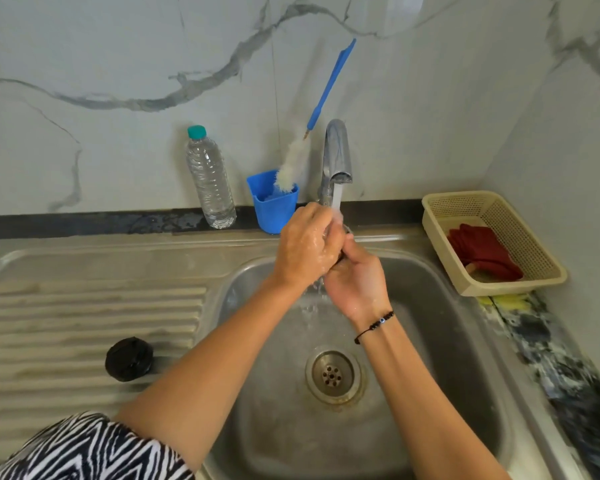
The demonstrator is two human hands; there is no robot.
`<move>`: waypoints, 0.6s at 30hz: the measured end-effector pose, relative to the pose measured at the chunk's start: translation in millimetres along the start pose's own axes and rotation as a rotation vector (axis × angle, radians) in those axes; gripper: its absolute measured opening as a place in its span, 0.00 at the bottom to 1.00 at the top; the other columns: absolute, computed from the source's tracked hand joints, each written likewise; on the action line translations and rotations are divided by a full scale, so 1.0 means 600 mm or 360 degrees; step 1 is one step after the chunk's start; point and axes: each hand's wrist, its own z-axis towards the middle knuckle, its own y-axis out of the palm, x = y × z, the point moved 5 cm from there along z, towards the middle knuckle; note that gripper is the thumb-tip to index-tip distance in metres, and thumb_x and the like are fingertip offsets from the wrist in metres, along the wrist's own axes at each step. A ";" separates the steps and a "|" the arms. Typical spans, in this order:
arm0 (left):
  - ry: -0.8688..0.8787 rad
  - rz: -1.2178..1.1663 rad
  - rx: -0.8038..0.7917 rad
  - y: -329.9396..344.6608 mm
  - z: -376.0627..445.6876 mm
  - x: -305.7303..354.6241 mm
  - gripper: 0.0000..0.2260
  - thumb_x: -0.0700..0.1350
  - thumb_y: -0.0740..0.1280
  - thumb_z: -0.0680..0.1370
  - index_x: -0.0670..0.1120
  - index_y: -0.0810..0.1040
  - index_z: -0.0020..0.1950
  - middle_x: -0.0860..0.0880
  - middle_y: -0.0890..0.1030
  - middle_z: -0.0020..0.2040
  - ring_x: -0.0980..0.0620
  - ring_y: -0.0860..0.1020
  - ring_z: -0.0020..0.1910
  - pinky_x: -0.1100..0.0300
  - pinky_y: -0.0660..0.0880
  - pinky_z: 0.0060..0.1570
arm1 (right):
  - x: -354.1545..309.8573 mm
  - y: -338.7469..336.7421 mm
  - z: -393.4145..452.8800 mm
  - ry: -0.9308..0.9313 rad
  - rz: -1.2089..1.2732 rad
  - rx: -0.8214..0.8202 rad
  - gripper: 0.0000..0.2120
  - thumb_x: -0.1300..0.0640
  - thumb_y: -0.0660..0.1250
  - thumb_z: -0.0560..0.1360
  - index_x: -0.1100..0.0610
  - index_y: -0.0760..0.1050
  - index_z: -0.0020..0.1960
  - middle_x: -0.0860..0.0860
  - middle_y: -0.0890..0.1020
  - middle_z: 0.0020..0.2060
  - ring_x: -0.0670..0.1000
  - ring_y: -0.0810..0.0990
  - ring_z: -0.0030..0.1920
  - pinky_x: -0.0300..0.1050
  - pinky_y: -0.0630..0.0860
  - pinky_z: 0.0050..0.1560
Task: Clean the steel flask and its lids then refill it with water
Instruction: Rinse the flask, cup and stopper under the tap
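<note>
Both my hands are together under the running tap, over the steel sink basin. My left hand curls over the top of a small lid. Only a shiny rim and a dark edge of that lid show between the fingers. My right hand grips it from below, wet and soapy. Water runs over the hands and falls into the basin. A black round lid lies on the ribbed draining board at the left. The flask body is not in view.
A clear water bottle stands at the back wall. Beside it a blue cup holds a blue-handled bottle brush. A beige basket with red cloth sits at the right, and a yellow sponge lies next to it. The drain is open.
</note>
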 end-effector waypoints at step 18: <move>-0.2295 -0.1227 -0.0766 0.021 -0.016 -0.032 0.10 0.51 0.59 0.80 0.46 0.74 0.45 0.46 0.79 0.37 0.48 0.79 0.36 0.55 0.78 0.36 | -0.036 0.000 -0.010 -0.0954 -0.1913 -0.0202 0.14 0.56 0.59 0.78 0.64 0.78 0.42 0.56 0.83 0.38 0.53 0.82 0.41 0.47 0.72 0.62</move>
